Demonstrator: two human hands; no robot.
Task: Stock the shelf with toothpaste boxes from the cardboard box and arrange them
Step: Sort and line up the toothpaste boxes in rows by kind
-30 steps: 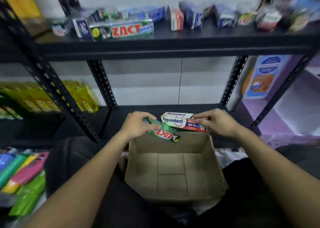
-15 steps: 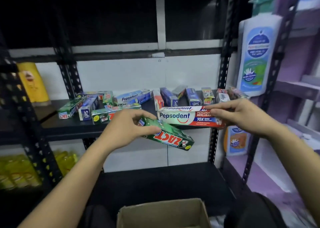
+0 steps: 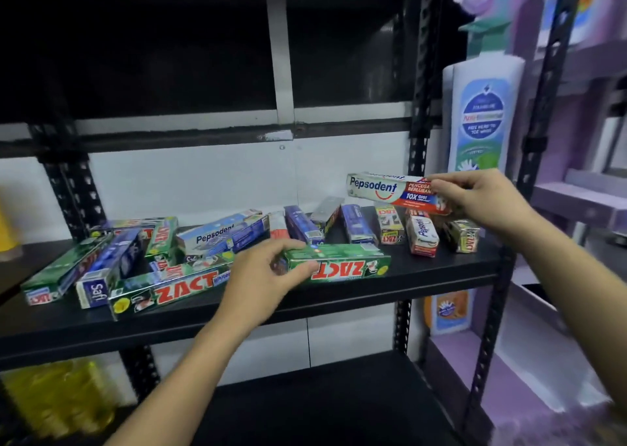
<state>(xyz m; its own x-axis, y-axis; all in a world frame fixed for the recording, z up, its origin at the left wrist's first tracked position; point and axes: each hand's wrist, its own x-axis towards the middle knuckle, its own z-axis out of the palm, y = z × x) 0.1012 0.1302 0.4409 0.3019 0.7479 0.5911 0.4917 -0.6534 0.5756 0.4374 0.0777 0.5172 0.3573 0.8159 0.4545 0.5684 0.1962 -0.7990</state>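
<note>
Green ZACT box [image 3: 349,266] seemingly landed on shelf [image 3: 427,277], left hand [image 3: 261,276] gripping | right hand [image 3: 481,197] pinches white-red Pepsodent box [image 3: 383,189]

a shop: black metal shelf [image 3: 373,296] stocked with boxed toothpaste [image 3: 169,287].

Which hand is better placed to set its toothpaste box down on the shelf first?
Probably left: the left hand holds the green Zact box low over the shelf; the right hand holds the Pepsodent box higher up.
</note>
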